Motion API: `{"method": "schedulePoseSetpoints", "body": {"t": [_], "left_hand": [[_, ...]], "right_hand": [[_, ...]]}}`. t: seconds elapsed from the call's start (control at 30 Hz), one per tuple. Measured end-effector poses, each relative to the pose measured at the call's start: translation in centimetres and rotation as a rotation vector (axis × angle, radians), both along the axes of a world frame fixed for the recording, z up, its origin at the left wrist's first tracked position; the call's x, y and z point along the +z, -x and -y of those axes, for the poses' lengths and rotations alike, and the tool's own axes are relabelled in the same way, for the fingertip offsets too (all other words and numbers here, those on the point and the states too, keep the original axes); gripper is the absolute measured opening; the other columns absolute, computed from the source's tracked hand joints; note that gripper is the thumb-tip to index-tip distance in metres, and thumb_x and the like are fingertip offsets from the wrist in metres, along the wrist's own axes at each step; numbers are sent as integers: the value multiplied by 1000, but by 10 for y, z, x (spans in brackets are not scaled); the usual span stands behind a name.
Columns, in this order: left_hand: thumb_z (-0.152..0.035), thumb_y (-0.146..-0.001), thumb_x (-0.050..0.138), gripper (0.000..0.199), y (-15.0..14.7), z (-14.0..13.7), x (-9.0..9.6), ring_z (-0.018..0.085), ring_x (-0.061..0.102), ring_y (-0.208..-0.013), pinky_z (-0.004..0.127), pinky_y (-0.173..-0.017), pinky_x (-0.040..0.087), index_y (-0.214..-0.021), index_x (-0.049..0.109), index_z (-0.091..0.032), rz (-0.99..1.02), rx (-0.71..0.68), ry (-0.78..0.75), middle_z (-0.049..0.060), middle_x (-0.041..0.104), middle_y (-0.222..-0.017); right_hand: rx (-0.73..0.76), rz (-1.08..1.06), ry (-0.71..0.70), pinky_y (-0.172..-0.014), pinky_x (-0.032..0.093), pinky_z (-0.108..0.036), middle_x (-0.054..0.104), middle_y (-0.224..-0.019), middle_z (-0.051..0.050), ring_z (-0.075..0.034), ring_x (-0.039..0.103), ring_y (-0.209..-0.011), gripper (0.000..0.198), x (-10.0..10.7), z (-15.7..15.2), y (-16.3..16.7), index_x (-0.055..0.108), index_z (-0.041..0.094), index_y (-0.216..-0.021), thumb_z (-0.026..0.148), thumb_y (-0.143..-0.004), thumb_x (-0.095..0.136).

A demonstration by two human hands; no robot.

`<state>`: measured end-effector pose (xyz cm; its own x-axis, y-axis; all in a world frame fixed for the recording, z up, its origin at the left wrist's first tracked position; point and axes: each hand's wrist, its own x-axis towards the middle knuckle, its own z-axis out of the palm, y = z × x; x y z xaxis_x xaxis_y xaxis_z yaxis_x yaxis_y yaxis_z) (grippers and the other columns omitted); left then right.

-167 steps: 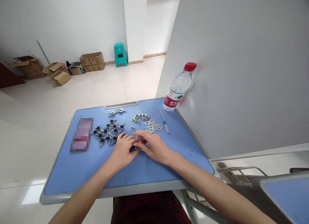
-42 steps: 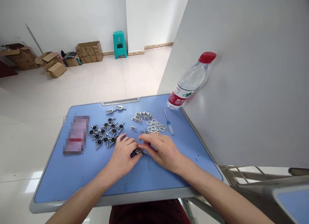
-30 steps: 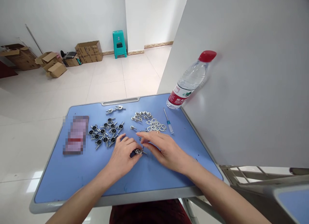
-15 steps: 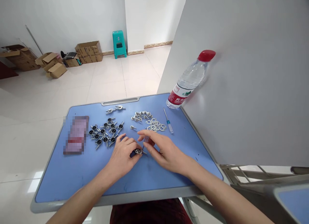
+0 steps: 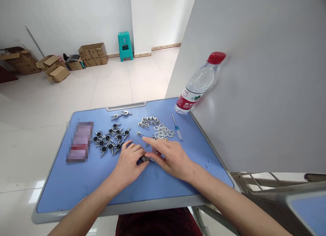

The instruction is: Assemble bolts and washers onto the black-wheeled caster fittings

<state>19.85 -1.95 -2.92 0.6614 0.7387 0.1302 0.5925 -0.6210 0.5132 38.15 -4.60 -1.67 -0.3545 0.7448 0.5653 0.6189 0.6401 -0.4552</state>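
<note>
as the left hand (image 5: 128, 163) pins it, metal part (image 5: 145, 158) flat, long axis left-right

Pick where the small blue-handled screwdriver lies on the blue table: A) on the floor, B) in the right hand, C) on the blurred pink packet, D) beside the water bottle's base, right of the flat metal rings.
D: the screwdriver lies on the table, between the metal rings and the water bottle, clear of both hands.

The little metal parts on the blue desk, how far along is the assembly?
Looks done: a cluster of black-centred assemblies lies beyond the left hand. In hand: both the left and right hand meet on one small metal piece. Left: loose brackets and flat plates near the screwdriver.
</note>
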Motion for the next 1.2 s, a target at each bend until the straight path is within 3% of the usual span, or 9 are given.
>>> {"method": "schedulePoseSetpoints", "body": {"t": [0.13, 0.23, 0.33, 0.47, 0.53, 0.67, 0.93, 1.1, 1.2], "left_hand": [[-19, -85, 63, 5, 0, 0, 0, 19, 61, -90, 48, -108, 28, -87, 64, -23, 12, -1, 13, -1, 69, -88], [-18, -84, 64, 6, 1, 1, -1, 20, 61, -91, 48, -108, 28, -87, 64, -23, 11, 1, 9, -1, 69, -90], [-16, -83, 64, 9, 1, 2, -2, 20, 61, -92, 48, -109, 28, -89, 65, -23, 10, -11, 7, -1, 69, -92], [-16, -83, 64, 9, 0, 2, -1, 19, 60, -89, 47, -108, 28, -89, 64, -23, -4, -23, 10, -2, 67, -87], [-16, -83, 64, 7, 0, 2, 0, 19, 60, -87, 47, -108, 28, -87, 64, -22, -8, -21, 11, -2, 67, -85], [-14, -82, 63, 8, -1, 2, 1, 18, 60, -84, 47, -108, 27, -84, 62, -22, -10, -12, 21, -3, 65, -81], [-15, -81, 61, 8, 0, 2, 2, 18, 60, -82, 47, -107, 29, -83, 61, -22, -19, -16, -4, -3, 65, -80], [-14, -81, 61, 9, 0, 2, 1, 18, 61, -85, 48, -108, 28, -84, 61, -23, -9, -14, 14, -3, 66, -81], [-13, -81, 62, 10, 1, 3, 1, 19, 62, -89, 48, -109, 26, -84, 62, -23, 9, -8, 21, -3, 68, -86]], "right_hand": [[123, 13, 66, -64, 53, -30, 66, -96, -9, -19, 62, -80, 38, 6, 1, -1, 40, 16, -137, 20, -100, 36], [107, -38, 29, -69, 53, -29, 68, -93, -7, -17, 63, -80, 36, 3, -1, 1, 41, 19, -136, 19, -100, 38], [-2, -32, -54, -64, 49, -26, 67, -79, -3, -15, 61, -68, 23, -5, -3, 6, 55, 18, -119, 20, -99, 42], [-85, 4, -39, -54, 44, -25, 62, -68, -1, -14, 57, -59, 16, -8, -4, 8, 61, 17, -99, 22, -98, 45], [-26, -25, 28, -56, 47, -25, 65, -76, -3, -15, 59, -62, 17, -2, -3, 5, 58, 17, -108, 22, -97, 46], [122, -94, 191, -70, 53, -30, 66, -96, -7, -16, 63, -81, 40, 11, -1, -4, 42, 21, -136, 13, -97, 39], [-53, -101, 46, -60, 49, -26, 65, -78, -2, -14, 59, -64, 18, -3, -4, -2, 58, 20, -111, 19, -95, 49], [83, -123, 152, -72, 54, -31, 66, -97, -7, -17, 64, -82, 34, 5, -3, -3, 50, 22, -128, 15, -96, 41], [131, -132, 124, -74, 54, -31, 69, -94, -6, -17, 64, -82, 33, 7, -2, -3, 50, 22, -128, 13, -97, 40]]}}
